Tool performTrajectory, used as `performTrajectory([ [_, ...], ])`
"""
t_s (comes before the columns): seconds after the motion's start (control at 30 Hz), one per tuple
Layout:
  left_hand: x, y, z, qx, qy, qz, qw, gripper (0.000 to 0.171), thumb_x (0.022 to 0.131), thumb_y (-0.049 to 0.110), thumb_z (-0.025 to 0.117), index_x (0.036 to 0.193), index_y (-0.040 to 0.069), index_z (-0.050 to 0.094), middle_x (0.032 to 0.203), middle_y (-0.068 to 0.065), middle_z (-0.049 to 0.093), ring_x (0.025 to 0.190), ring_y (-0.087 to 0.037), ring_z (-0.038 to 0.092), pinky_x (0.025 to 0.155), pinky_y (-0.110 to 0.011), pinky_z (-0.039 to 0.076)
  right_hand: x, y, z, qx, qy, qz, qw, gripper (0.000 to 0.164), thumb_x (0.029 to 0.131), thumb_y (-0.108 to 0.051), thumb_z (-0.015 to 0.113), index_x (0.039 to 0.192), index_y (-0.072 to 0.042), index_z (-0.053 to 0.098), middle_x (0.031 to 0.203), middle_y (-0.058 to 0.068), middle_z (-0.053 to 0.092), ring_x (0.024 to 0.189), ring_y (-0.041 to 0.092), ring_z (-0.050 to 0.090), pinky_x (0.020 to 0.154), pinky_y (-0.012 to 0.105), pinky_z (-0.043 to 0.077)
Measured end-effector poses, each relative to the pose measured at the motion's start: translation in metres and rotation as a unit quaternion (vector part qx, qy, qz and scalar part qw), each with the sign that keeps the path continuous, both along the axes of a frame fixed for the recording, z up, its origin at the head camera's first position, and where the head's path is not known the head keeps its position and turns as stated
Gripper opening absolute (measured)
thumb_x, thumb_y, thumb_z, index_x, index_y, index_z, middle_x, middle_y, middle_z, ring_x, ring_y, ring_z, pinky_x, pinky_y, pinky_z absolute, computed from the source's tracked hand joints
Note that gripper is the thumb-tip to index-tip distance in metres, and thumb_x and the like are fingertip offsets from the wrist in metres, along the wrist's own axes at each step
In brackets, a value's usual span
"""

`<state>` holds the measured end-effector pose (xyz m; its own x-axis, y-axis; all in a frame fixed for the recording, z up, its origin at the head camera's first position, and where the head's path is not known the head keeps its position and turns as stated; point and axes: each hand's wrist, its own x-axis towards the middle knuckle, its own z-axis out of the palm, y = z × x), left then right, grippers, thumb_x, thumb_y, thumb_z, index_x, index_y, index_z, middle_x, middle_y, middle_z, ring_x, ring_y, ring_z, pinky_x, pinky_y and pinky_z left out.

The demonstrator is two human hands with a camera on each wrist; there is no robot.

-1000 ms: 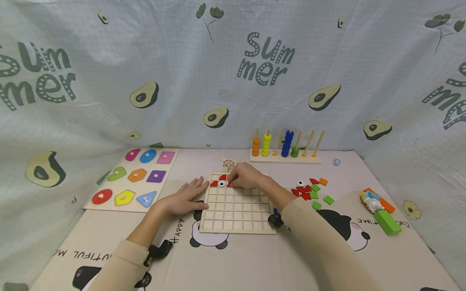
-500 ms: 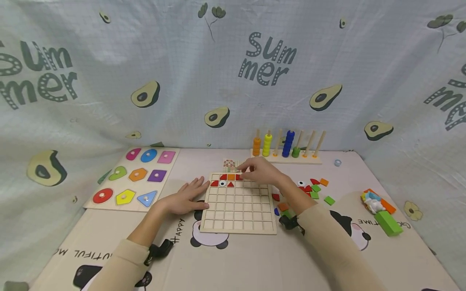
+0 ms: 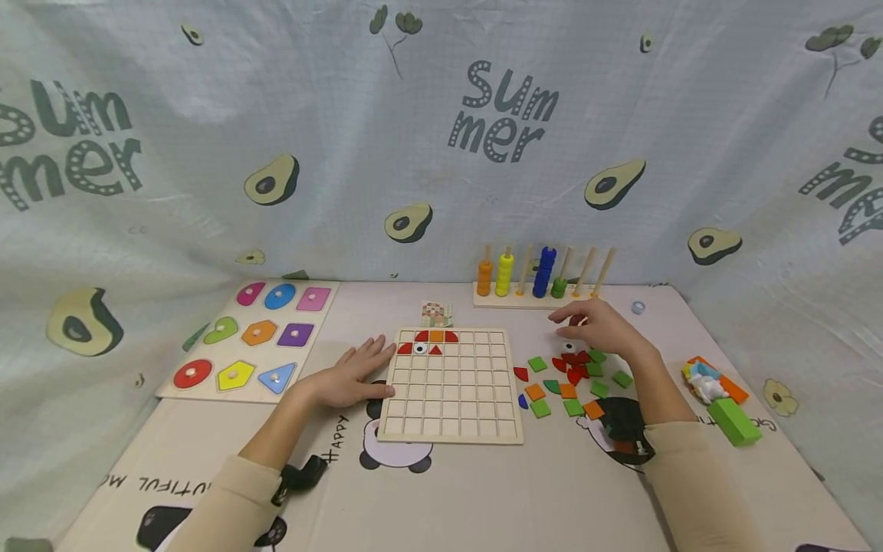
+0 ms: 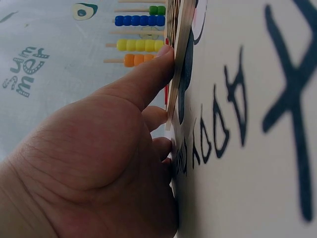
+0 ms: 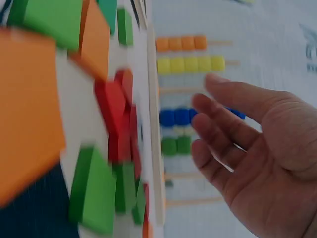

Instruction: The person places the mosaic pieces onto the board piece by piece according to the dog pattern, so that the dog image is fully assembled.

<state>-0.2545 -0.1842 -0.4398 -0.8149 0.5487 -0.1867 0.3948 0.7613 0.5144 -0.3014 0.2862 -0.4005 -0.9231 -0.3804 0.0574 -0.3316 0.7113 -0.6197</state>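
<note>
Right hand (image 3: 596, 330) moved right of the board (image 3: 451, 391), fingers loose and empty; left hand (image 3: 350, 374), fingers spread, touches its left edge. Pinching one tile (image 3: 538, 364) by its sides should work best.

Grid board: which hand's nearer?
Left. The left hand touches the grid board at its left edge; the right hand is apart from it, off to the right by the loose tiles.

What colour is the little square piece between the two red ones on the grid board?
Orange. The square piece shows best in the head view.
</note>
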Motion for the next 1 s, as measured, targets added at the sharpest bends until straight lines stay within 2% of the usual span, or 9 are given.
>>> performTrajectory([
  [0.13,0.000,-0.001,-0.001,0.000,0.001,0.001,1.0000,0.085,0.090,0.055,0.057,0.155,0.019,0.016,0.162,-0.009,0.003,0.148,-0.031,-0.004,0.117,-0.053,-0.002,-0.001,0.015,-0.008,0.006,-0.049,-0.002,0.999,0.026,0.089,-0.008,0.067,0.114,-0.003,0.070,0.107,0.015,0.068,0.078,0.025,0.058,0.061,0.031,0.052],
  [0.27,0.000,0.000,-0.003,0.000,0.005,0.001,1.0000,0.086,0.089,0.056,0.057,0.155,0.019,0.016,0.162,-0.009,0.004,0.148,-0.031,-0.004,0.117,-0.053,-0.001,-0.003,0.024,-0.019,0.020,-0.071,0.009,0.997,0.023,0.090,-0.007,0.065,0.112,-0.004,0.071,0.106,0.012,0.070,0.083,0.021,0.063,0.074,0.032,0.054],
  [0.4,0.000,0.000,-0.003,0.002,0.008,-0.001,1.0000,0.085,0.090,0.055,0.057,0.155,0.019,0.016,0.162,-0.009,0.004,0.148,-0.031,-0.003,0.117,-0.053,-0.001,-0.005,0.028,-0.027,0.039,-0.064,0.015,0.997,0.019,0.090,-0.007,0.065,0.108,-0.008,0.073,0.103,0.005,0.069,0.088,0.018,0.061,0.081,0.034,0.053],
  [0.73,-0.002,-0.001,-0.004,0.002,0.011,-0.001,0.9999,0.086,0.089,0.056,0.057,0.155,0.019,0.016,0.162,-0.009,0.004,0.148,-0.031,-0.003,0.117,-0.053,-0.001,-0.008,0.022,-0.027,0.007,-0.050,0.023,0.998,0.010,0.087,-0.002,0.066,0.094,-0.009,0.070,0.086,0.004,0.068,0.074,0.022,0.056,0.071,0.032,0.052],
  [0.87,-0.001,-0.001,-0.002,0.005,0.005,-0.001,1.0000,0.086,0.089,0.055,0.058,0.155,0.019,0.016,0.162,-0.009,0.004,0.148,-0.031,-0.004,0.117,-0.053,-0.002,-0.006,0.018,-0.024,-0.020,-0.046,0.019,0.999,0.012,0.091,-0.002,0.062,0.100,-0.006,0.068,0.093,0.010,0.066,0.074,0.024,0.059,0.069,0.034,0.055],
  [1.0,-0.001,-0.001,-0.001,0.003,0.001,-0.003,1.0000,0.086,0.089,0.055,0.058,0.155,0.018,0.016,0.162,-0.009,0.003,0.148,-0.031,-0.004,0.117,-0.053,-0.002,-0.004,0.008,-0.015,-0.042,-0.008,0.015,0.999,0.017,0.095,-0.005,0.059,0.109,-0.005,0.067,0.103,0.010,0.062,0.079,0.025,0.061,0.070,0.037,0.057],
])
